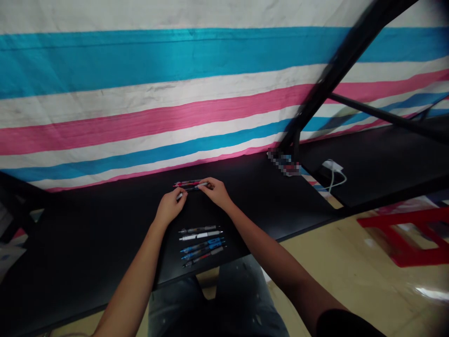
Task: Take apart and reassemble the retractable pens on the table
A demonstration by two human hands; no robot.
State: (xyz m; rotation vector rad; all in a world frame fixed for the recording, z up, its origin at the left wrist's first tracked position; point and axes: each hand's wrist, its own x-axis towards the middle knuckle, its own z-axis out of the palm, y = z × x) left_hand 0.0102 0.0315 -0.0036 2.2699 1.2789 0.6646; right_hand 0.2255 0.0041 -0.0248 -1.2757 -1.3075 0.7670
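Note:
At the far side of the black table, my left hand [170, 207] is closed in a pinch at the left end of a pen [192, 189] with pale ends and a dark middle. My right hand [216, 193] pinches the right end, and the fingers hide part of it. Whether it is one whole pen or two parts, I cannot tell. Just behind my fingers lie a red pen [179, 185] and a dark pen [191, 181]. Nearer to me is a row of several pens, among them a white pen [200, 236] and a blue pen [202, 245].
The black table [105, 243] runs along a striped tarp [140, 112]. A blurred patch [284, 163] sits by the slanted black frame [317, 96] on the right. Beyond are a white plug with a cable [332, 165] and a red plastic stool [389, 243] on the floor.

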